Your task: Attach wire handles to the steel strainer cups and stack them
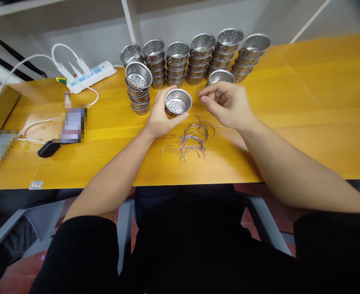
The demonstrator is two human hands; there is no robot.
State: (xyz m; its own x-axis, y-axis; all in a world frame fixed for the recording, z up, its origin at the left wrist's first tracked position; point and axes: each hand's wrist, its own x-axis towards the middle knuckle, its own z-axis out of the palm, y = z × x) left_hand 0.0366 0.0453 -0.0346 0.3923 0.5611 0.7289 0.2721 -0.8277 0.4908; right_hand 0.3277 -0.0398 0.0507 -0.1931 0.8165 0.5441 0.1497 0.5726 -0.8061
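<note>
My left hand (163, 113) is wrapped round a small perforated metal cup (178, 102), its open mouth tilted up towards me. To the right of that cup, my right hand (225, 102) is closed in a pinch, with the tip of a thin wire (196, 92) showing at its fingertips; most of that wire is hidden or too fine to follow. Below both hands lies a loose pile of curved metal wires (194, 139). Partly behind my right hand stands another metal cup (221, 76).
Several stacks of perforated cups (177, 61) line the back of the table, with a nearer stack (138, 87) left of my left hand. A white power strip (92, 76), cables, a phone (73, 124) and a black object (48, 149) occupy the left side.
</note>
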